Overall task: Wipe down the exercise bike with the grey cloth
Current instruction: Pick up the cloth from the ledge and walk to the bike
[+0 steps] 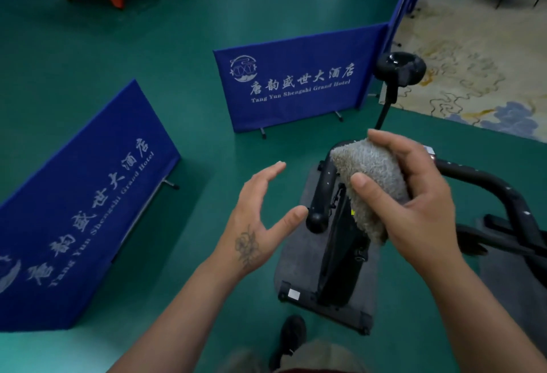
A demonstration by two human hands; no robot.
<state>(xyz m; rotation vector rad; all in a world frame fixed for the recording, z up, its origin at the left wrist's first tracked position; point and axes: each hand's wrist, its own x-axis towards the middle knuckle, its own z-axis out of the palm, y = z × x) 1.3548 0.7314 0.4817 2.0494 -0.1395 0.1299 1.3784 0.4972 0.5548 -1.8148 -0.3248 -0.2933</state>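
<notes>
Head view. I look down over my two hands at the bike (337, 242), a black frame standing on a grey mat (296, 257) on the green floor (183, 29). My right hand (414, 195) grips the cloth (370, 171): the thumb curls over its near edge, the fingers wrap over the far side, and the cloth is bunched into a thick pad. The pad sits at the top of the bike, over the junction where the left handlebar (321, 192) meets the stem; I cannot tell whether it presses on the bar or is held just above it. My left hand (260, 218) holds nothing, fingers spread and lightly bent, its thumb tip just beside the rounded end of the left handlebar. The right handlebar (485, 183) runs out from under my right hand towards the frame edge. The seat (401, 67) stands beyond on its post.

Progress, as a judgement: wiping appears to be at the handlebar stage. No surface shows a visible difference between wiped and unwiped, so I cannot say what is finished; the seat, the body and the base bar (322, 307) all appear still to be covered.

Containers: none is in view. Two blue banners (296, 85) stand on the floor behind the bike, beside a patterned carpet (473, 55).
</notes>
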